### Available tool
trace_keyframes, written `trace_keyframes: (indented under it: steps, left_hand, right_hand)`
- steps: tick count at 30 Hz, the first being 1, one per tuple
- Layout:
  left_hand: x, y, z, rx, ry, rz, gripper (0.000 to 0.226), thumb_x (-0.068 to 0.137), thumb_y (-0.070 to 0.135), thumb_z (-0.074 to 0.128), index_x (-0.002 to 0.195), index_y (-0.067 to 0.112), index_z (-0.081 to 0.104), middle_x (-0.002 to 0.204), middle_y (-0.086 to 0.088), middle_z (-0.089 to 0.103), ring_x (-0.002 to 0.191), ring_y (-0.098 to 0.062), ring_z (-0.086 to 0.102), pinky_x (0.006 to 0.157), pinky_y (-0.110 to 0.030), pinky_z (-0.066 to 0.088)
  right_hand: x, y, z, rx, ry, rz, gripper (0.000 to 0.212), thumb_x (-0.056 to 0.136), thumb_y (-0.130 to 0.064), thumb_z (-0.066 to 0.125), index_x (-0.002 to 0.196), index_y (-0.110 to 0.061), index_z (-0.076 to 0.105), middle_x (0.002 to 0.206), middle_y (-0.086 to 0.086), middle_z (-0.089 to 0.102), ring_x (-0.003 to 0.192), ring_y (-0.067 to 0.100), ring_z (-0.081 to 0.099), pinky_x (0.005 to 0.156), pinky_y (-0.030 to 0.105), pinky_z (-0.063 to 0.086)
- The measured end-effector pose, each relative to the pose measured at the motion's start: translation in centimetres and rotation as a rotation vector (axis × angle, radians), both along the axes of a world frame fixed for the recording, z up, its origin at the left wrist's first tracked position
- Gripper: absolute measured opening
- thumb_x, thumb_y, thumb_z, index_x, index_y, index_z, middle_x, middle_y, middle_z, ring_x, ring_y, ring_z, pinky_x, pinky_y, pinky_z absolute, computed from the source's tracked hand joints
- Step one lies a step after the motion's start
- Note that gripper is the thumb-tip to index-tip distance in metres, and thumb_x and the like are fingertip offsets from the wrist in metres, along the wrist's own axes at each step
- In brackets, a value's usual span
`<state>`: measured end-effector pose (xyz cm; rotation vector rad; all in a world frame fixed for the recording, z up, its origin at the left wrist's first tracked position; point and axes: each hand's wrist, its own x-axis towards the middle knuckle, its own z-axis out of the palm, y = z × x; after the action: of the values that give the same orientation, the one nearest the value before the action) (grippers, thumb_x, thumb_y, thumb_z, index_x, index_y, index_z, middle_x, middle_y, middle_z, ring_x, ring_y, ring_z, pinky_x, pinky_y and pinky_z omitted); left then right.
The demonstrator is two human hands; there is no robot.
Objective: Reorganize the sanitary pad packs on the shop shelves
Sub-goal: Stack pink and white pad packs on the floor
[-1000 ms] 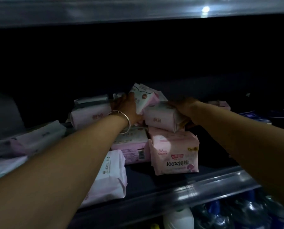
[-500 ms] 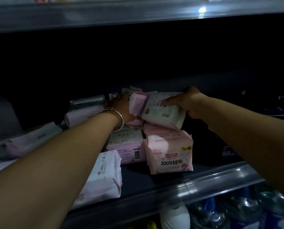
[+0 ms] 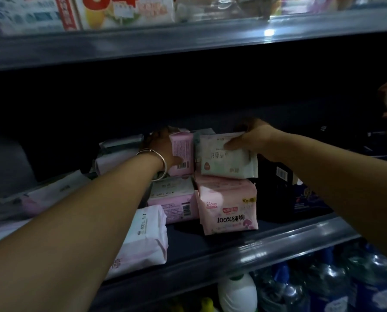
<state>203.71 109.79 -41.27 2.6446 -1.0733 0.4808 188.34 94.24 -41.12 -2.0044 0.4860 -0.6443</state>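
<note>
Risk: the stack mid-frame looks loose; nudging the pink pack (image 3: 181,154) or white pack (image 3: 227,158) sideways could topple both off the packs beneath. Left hand (image 3: 158,149) grips the pink pack's left side. Right hand (image 3: 253,138) pinches the white pack's top right edge.
</note>
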Motion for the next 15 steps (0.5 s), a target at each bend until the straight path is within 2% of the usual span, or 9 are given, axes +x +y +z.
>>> trace_keyframes:
  steps: [2, 4, 7, 8, 10, 12, 13, 15]
  left_hand:
    - [0.5, -0.6, 0.0, 0.078, -0.034, 0.057, 0.078, 0.078, 0.047, 0.067, 0.144, 0.034, 0.027, 0.146, -0.009, 0.035, 0.131, -0.032, 0.037, 0.109, -0.044, 0.03]
    - [1.4, -1.2, -0.2, 0.12, -0.021, 0.105, 0.085, 0.071, 0.063, 0.062, 0.143, 0.038, 0.026, 0.147, -0.008, 0.035, 0.131, -0.033, 0.038, 0.109, -0.051, 0.028]
    - [3.4, -2.5, -0.5, 0.093, 0.086, 0.074, 0.1, 0.048, 0.076, 0.057, 0.137, 0.034, 0.039, 0.137, -0.007, 0.049, 0.119, -0.032, 0.051, 0.104, -0.048, 0.038]
    - [4.2, -3.1, -0.7, 0.074, 0.106, 0.055, 0.102, 0.045, 0.075, 0.057, 0.136, 0.032, 0.04, 0.133, -0.007, 0.051, 0.116, -0.031, 0.053, 0.103, -0.047, 0.04]
    - [4.0, -3.9, -0.3, 0.027, 0.131, 0.049, 0.112, 0.046, 0.069, 0.059, 0.142, 0.022, 0.026, 0.134, -0.01, 0.049, 0.117, -0.032, 0.052, 0.105, -0.048, 0.038]
    - [2.8, -4.4, 0.1, -0.042, 0.194, 0.003, 0.105, 0.07, 0.045, 0.07, 0.144, 0.006, 0.006, 0.132, -0.013, 0.047, 0.119, -0.032, 0.05, 0.103, -0.038, 0.039]
    - [2.7, -4.8, 0.2, -0.084, 0.232, -0.017, 0.099, 0.078, 0.03, 0.071, 0.143, 0.002, 0.002, 0.131, -0.013, 0.047, 0.119, -0.031, 0.05, 0.098, -0.031, 0.04]
    - [2.9, -5.6, 0.3, -0.154, 0.276, -0.045, 0.095, 0.08, 0.017, 0.071, 0.142, -0.001, 0.001, 0.127, -0.013, 0.049, 0.118, -0.029, 0.051, 0.086, -0.027, 0.04]
  right_hand:
    - [0.3, -0.4, -0.1, 0.011, 0.07, 0.032, 0.024, 0.078, -0.006, 0.071, 0.098, -0.009, 0.057, 0.089, 0.005, 0.063, 0.072, 0.017, 0.061, 0.071, 0.035, 0.055]
    - [0.7, -1.0, 0.0, 0.009, 0.133, 0.038, 0.009, 0.083, -0.011, 0.066, 0.088, -0.01, 0.059, 0.089, 0.007, 0.066, 0.073, 0.02, 0.063, 0.074, 0.037, 0.056]
    - [1.3, -2.0, 0.2, 0.011, 0.186, 0.025, 0.016, 0.083, -0.019, 0.064, 0.095, -0.008, 0.063, 0.094, 0.012, 0.068, 0.085, 0.028, 0.067, 0.084, 0.042, 0.056]
    - [1.4, -2.2, 0.2, 0.02, 0.204, 0.017, 0.02, 0.084, -0.02, 0.063, 0.1, -0.008, 0.063, 0.094, 0.011, 0.068, 0.085, 0.028, 0.066, 0.083, 0.041, 0.055]
    - [1.6, -2.5, 0.3, 0.038, 0.241, 0.014, 0.025, 0.084, -0.024, 0.063, 0.104, -0.01, 0.063, 0.096, 0.01, 0.068, 0.086, 0.027, 0.066, 0.083, 0.04, 0.054]
    - [1.8, -2.8, 0.3, 0.033, 0.275, 0.012, 0.021, 0.084, -0.029, 0.064, 0.099, -0.014, 0.063, 0.102, 0.01, 0.067, 0.095, 0.029, 0.065, 0.091, 0.044, 0.052]
    - [1.8, -2.8, 0.4, 0.028, 0.287, 0.012, 0.018, 0.083, -0.03, 0.065, 0.094, -0.016, 0.063, 0.104, 0.01, 0.067, 0.098, 0.03, 0.065, 0.094, 0.045, 0.051]
    - [1.6, -2.9, 0.5, 0.033, 0.3, 0.019, 0.016, 0.083, -0.031, 0.067, 0.089, -0.018, 0.061, 0.102, 0.007, 0.067, 0.097, 0.028, 0.064, 0.093, 0.043, 0.051]
